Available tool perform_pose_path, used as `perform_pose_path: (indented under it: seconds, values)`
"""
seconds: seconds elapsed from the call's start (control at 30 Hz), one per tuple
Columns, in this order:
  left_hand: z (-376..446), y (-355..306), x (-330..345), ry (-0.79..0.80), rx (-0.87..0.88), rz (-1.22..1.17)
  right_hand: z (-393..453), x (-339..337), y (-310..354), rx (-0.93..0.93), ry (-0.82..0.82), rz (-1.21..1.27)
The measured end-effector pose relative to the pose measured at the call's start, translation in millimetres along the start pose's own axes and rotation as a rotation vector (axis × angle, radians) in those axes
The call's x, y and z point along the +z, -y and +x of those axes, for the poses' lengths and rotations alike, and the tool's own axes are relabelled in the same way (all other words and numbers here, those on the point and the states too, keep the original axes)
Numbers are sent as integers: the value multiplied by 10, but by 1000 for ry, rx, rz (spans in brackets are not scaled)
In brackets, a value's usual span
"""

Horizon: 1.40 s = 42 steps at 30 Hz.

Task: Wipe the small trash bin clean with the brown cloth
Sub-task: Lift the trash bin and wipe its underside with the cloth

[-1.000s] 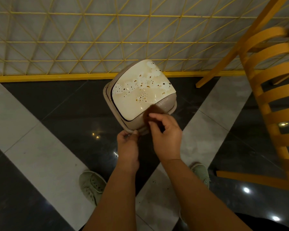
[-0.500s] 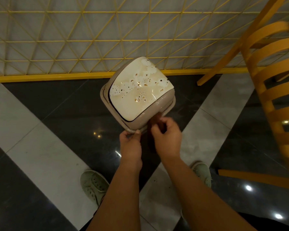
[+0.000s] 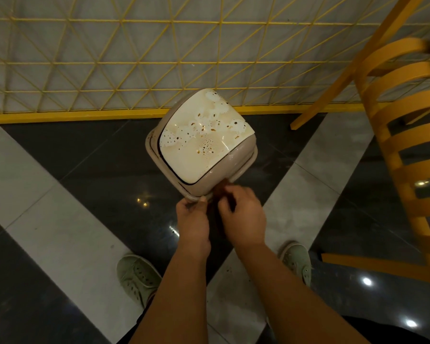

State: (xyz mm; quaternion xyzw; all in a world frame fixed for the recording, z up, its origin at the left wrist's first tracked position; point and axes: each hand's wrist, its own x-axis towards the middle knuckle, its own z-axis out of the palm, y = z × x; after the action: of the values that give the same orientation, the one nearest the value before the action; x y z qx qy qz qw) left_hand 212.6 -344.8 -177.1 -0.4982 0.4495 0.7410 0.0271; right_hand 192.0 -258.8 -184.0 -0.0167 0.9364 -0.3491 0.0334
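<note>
Right hand (image 3: 241, 217) pinching brown cloth (image 3: 222, 192), beneath trash bin (image 3: 201, 142)

Dim warm indoor light, ceiling-lamp glints on the glossy floor (image 3: 367, 281) at five o'clock, motion-blurred chair (image 3: 407, 135) at two o'clock, wide-angle edge bending.

Floor (image 3: 60, 244): glossy dark tiles crossed by pale grey diagonal bands; small bright light reflections at lower right and centre left. Yellow wire lattice panel (image 3: 109, 58) across upper frame, over pale wall, on a yellow base rail (image 3: 72, 116). Yellow slatted chair (image 3: 407, 135) at right edge. Two pale green lace-up shoes (image 3: 137, 276) at lower centre.
</note>
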Motion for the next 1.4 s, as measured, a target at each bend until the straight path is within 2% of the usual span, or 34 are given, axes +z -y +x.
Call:
perform_pose_path:
  seconds: [0.07,0.1,0.13,0.23,0.27,0.33,0.47,0.53,0.7,0.87,1.0,1.17,1.3,1.4]
  values:
    - [0,-13,-4,8,-6,-14,-86,50,-4,-96,77,-39]
    - [0,-17,-6,6,-7,-24,-93,52,-10,-77,95,-1]
    - [-1,-22,-7,-1,-9,-37,-84,31,-11,7,91,82]
    - [-3,-16,-1,-21,-19,-83,-10,-84,-23,487,-60,476]
    - [-1,-10,1,-24,-20,-88,18,-101,-35,601,-99,527]
    - [8,4,6,-29,-26,-78,63,-100,13,694,-101,598]
    - [20,16,7,-48,-25,-35,75,-16,211,960,-71,1030]
    - [17,15,6,-55,-10,-17,56,10,213,1041,-47,1114]
    - [42,14,19,-76,6,5,73,56,242,1024,21,1153]
    - [54,24,23,-61,7,-12,212,88,232,929,55,947]
    - [92,26,37,-70,13,-8,390,1,179,873,22,830]
    - [99,25,39,-96,26,10,509,-99,126,936,-70,939]
    - [84,-11,40,-90,24,49,139,149,217,932,97,839]
    - [73,-44,20,-72,16,79,149,172,256,961,95,832]
